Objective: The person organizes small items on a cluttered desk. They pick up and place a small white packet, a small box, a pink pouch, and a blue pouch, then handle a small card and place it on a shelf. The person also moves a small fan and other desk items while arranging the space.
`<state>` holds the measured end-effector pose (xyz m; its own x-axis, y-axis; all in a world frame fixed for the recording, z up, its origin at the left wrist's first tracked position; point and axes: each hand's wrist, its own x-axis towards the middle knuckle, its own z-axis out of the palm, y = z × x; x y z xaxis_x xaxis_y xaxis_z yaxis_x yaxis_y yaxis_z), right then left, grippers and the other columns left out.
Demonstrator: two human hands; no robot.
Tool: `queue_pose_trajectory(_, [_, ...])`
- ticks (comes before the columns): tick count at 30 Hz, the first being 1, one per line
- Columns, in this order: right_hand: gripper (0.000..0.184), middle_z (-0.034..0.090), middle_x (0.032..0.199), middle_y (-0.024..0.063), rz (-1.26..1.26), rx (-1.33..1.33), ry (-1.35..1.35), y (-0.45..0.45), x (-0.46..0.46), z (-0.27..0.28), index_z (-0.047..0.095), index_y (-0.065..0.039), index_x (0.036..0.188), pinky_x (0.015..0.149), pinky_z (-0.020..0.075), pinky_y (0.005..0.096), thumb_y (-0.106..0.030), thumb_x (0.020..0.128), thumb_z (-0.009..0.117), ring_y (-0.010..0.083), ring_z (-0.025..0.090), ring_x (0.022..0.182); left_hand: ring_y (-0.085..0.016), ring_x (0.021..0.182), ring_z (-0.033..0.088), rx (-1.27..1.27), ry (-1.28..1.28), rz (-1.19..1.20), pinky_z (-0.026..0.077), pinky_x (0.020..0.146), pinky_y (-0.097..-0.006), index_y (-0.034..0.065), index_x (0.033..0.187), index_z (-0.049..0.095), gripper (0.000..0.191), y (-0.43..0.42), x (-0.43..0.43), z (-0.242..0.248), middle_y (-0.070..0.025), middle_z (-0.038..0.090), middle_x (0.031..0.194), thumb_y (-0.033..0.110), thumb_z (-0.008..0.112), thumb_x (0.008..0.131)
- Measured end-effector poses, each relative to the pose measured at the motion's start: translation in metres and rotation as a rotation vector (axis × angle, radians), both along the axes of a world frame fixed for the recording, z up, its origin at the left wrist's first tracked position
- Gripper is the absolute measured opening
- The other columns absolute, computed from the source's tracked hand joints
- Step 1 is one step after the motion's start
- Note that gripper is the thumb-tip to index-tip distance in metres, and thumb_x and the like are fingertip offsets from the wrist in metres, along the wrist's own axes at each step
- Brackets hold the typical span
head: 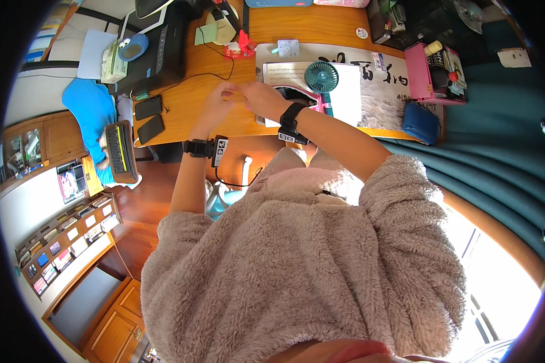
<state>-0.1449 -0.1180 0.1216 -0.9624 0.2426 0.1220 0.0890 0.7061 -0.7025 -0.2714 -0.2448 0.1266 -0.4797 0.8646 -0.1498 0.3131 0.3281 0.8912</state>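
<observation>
Above the wooden desk, my left hand (220, 102) and my right hand (257, 96) meet at the fingertips. Whether something small is pinched between them is too fine to tell. Under my right wrist lies an open pink pouch (317, 103) with a dark inside, partly hidden by the forearm. A dark green handheld fan (322, 77) rests beside it on printed paper sheets (349, 95). Beneath these is a desk mat (381, 109) with brush calligraphy. A black strapped device sits on each wrist.
Two dark phones (149, 107) lie by the left edge, near a black printer (163, 59). A thin cable (195, 77) crosses the desk. Rightward are a blue zip case (420, 122) and a pink box (420, 75). A person in blue (88, 109) is at far left by a keyboard (118, 147).
</observation>
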Motion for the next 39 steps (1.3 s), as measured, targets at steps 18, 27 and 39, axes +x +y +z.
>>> queue_pose_trajectory(18, [0.019,0.066,0.096,0.0209,-0.350,-0.020,-0.301,0.081,0.121,0.017,0.059,-0.002,0.100,0.077,0.0529,0.0479,-0.011,0.084,0.052,0.0407,0.064,0.086,-0.021,0.078,0.065,-0.040,0.202,-0.208,0.054,0.070,-0.0292,0.0014,0.113,0.060,0.036,0.000,0.012,-0.011,-0.0122,0.066,0.091,0.007,0.073,0.080])
queue_pose_trajectory(27, [0.065,0.045,0.133,0.0155,-0.042,0.230,-0.168,0.057,0.164,0.055,0.047,-0.003,0.131,0.101,0.0422,0.0417,-0.021,0.076,0.074,0.0336,0.045,0.122,-0.024,0.079,0.066,-0.114,0.399,-0.409,0.053,0.068,-0.0328,-0.0011,0.107,0.057,0.027,0.013,0.053,0.110,-0.0155,0.064,0.095,0.005,0.069,0.083])
queue_pose_trajectory(39, [0.048,0.060,0.120,0.0129,-0.575,-0.171,0.088,0.111,0.328,0.052,0.053,-0.002,0.127,0.082,0.0529,0.0286,0.001,0.082,0.068,0.0193,0.064,0.097,-0.031,0.080,0.061,0.054,0.251,-0.636,0.049,0.069,-0.0367,0.0007,0.095,0.052,0.025,0.095,0.161,0.120,-0.0144,0.058,0.090,0.009,0.070,0.080])
